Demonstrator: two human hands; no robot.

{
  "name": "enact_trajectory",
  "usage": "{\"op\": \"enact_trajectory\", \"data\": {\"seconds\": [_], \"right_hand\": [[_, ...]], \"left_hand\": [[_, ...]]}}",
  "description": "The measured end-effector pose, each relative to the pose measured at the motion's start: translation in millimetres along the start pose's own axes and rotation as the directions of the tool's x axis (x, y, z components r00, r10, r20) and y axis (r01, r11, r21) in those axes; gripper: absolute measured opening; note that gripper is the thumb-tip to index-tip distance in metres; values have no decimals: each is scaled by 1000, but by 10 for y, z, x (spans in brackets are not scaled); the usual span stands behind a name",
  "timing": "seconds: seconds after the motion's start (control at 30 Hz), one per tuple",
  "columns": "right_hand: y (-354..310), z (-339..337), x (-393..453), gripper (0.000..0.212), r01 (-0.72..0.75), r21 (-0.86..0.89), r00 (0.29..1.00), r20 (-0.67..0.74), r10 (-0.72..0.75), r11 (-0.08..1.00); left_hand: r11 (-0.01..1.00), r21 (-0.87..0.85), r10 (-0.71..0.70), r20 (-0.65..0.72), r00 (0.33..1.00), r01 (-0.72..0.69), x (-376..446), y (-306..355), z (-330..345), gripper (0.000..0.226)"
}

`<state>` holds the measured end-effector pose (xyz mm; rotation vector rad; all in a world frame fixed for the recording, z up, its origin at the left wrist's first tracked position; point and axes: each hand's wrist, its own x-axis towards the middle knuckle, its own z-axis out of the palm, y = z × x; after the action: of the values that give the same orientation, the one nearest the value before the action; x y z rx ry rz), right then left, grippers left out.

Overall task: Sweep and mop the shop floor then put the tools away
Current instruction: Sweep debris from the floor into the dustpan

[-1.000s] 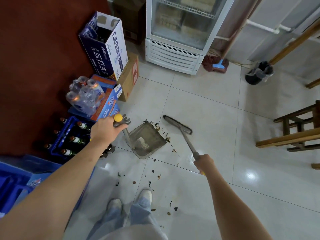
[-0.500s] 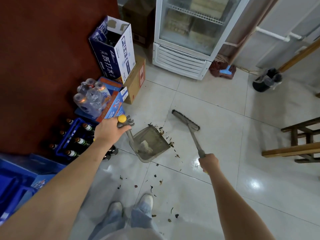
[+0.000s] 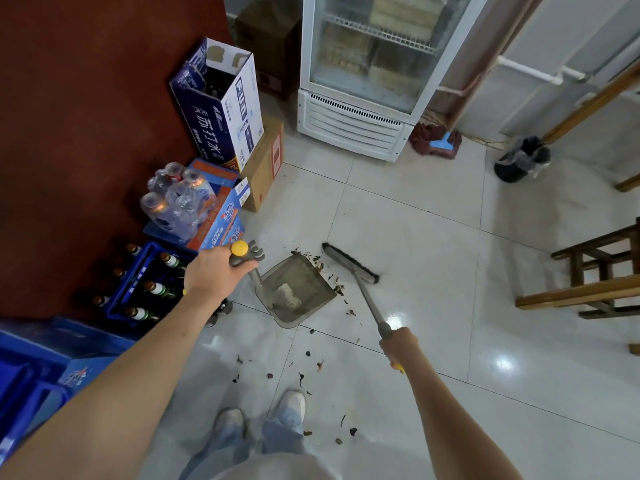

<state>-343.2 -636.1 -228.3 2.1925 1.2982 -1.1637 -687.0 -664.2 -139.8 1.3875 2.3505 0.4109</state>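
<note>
Left hand (image 3: 211,275): fingers wrapped round the grey top grip of the dustpan handle (image 3: 255,278), yellow cap showing just above the thumb. Handle runs down and away from the fingers to the dustpan (image 3: 299,289), which sits on the tiled floor (image 3: 433,237) with its open mouth turned toward the broom. A pale lump of swept stuff lies inside the pan near the handle foot.

Right hand (image 3: 398,346): fingers clamped on the broom handle (image 3: 369,301); a bit of yellow shows below the fist. Shaft leads forward and left from the fingers to the broom head (image 3: 349,263), bristles on the floor just beside the pan's mouth.

Debris (image 3: 337,289): dark leaf scraps along the pan's lip, between pan and bristles; more scattered nearer than both sets of fingers, around the person's shoes (image 3: 292,403).

Beyond the left fingers: blue crate of bottles (image 3: 145,285), shrink-wrapped bottle pack (image 3: 176,202), cardboard boxes (image 3: 221,105). Far ahead: glass-door fridge (image 3: 370,71), mop head (image 3: 436,143) by its base, black bin (image 3: 521,161). Wooden stool (image 3: 595,271) well off past the right fingers.
</note>
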Motion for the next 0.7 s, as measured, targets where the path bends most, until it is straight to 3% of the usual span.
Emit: {"op": "enact_trajectory", "data": {"seconds": [0.3,0.5,0.7], "right_hand": [[217,198,-380,28,24,34,999,-28,-23,999],[203,188,-372,10,17,101,998,-55,-12,995],[97,206,-237,14,-58,54,997,-46,60,997]], "left_hand": [[1000,5,3,18,1000,-3,-2,-48,5,44],[1000,-24,-8,31,999,9,-74,-120,-35,45],[992,-95,-82,14,997,83,-228,-324,-83,43]]}}
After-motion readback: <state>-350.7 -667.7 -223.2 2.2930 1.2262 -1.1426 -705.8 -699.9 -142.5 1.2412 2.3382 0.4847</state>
